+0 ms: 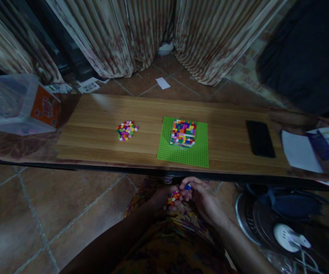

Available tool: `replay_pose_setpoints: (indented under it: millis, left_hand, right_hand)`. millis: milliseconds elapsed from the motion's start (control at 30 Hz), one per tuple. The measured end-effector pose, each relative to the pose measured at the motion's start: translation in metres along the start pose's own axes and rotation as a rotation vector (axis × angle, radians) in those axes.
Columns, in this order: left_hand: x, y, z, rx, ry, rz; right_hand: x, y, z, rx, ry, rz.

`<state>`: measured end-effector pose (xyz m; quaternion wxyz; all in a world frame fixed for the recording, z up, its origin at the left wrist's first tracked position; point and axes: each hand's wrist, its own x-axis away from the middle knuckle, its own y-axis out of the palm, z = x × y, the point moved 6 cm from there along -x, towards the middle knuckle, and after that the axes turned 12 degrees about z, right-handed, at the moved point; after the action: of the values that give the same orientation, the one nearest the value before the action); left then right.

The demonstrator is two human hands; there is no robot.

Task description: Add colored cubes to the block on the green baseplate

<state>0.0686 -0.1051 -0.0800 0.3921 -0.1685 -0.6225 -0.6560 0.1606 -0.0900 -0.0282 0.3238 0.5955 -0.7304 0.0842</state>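
Over my lap, just in front of the table edge, my left hand (159, 200) is cupped around a handful of small mixed-colour building bricks (173, 197). Close beside it, my right hand (203, 194) pinches a blue building brick (187, 187) between the fingertips. On the table a light green studded baseplate (183, 156) carries a multicoloured block built of small bricks (183, 133), with a gap in its top surface. To the left lies a loose pile of small bricks (126, 130) in many colours.
The wooden table (96, 129) spans the view. A clear plastic box (18, 102) with an orange label stands at its left end. A black phone (260, 138) and white paper (301, 150) lie on the right. Below right are a round stool (264, 217) and a white plug adapter (286, 236).
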Motion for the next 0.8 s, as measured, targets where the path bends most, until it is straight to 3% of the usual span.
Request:
replay_pose_setpoints:
  millis: [333, 500, 800]
  left_hand:
    - [0.005, -0.006, 0.001, -0.052, 0.094, 0.054]
    - [0.006, -0.008, -0.001, -0.077, 0.082, 0.084]
    - [0.005, -0.011, -0.003, 0.02, 0.059, 0.032]
  right_hand:
    - [-0.009, -0.015, 0.002, 0.219, -0.145, 0.124]
    - [-0.008, -0.013, 0.005, 0.35, -0.239, 0.109]
    - [0.001, -0.009, 0.029, 0.213, -0.22, 0.237]
